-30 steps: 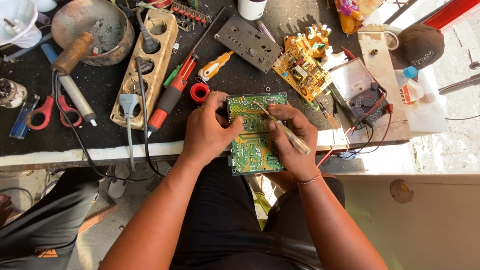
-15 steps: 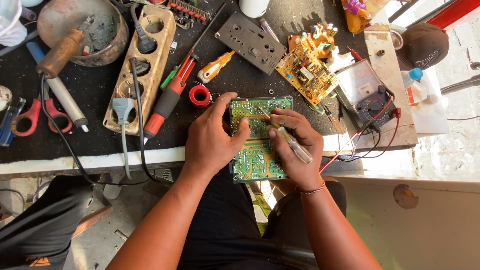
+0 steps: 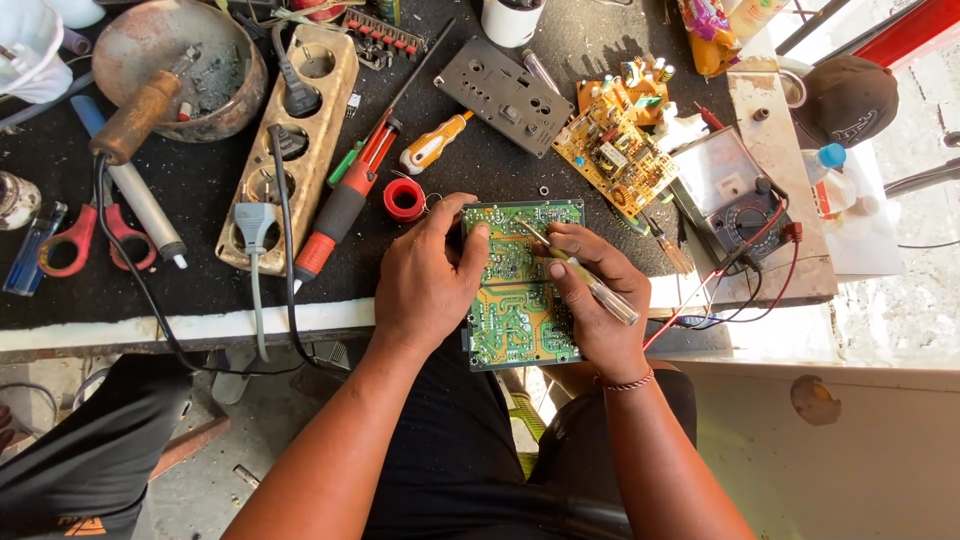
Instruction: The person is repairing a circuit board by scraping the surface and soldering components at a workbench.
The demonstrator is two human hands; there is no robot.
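Note:
A green circuit board (image 3: 520, 300) lies solder side up at the front edge of the black workbench (image 3: 200, 280), half over the edge. My left hand (image 3: 425, 280) grips its left side, fingertips on the top left corner. My right hand (image 3: 595, 300) holds a small screwdriver with a clear yellowish handle (image 3: 590, 283); its thin tip rests on the upper part of the board.
A red solder roll (image 3: 405, 198) and a red-and-black screwdriver (image 3: 345, 200) lie left of the board. Behind are a yellow circuit board (image 3: 615, 150), a grey plate (image 3: 505, 95), a multimeter (image 3: 730, 190) at right, and a wooden socket strip (image 3: 295, 140), soldering iron (image 3: 130, 185) and red scissors (image 3: 75, 240) at left.
Both hands stay on the green board. The screwdriver tip has shifted slightly across the board's upper part. The view itself has drifted a little.

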